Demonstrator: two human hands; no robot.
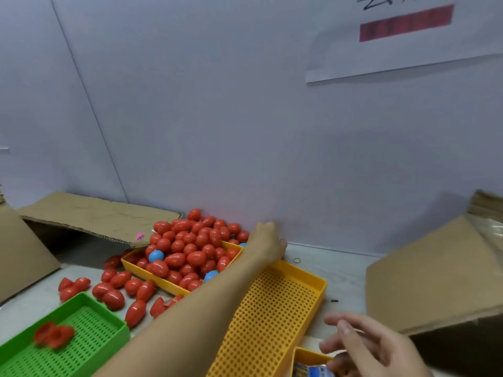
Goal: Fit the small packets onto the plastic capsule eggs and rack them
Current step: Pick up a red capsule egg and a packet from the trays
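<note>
Pale grey partition walls back a light tabletop (340, 270) flanked by cardboard boxes (435, 270). Against the wall, a yellow tray (152, 273) is heaped with red eggs (190, 248) and a few blue ones (156, 256); more red eggs (119, 288) lie loose on the table in front of it. The left hand (268, 244) reaches across to the far right edge of that heap, its back to the camera, so I cannot tell how its fingers lie or whether they hold anything. Under the forearm sits an empty perforated yellow tray (272, 319). The right hand (362, 341) hovers with fingers loosely spread over a small yellow bin (304, 357) of packets (310, 371), apparently holding nothing. Bottom left, a green tray (89, 333) holds blurred red egg halves (54, 334).
</note>
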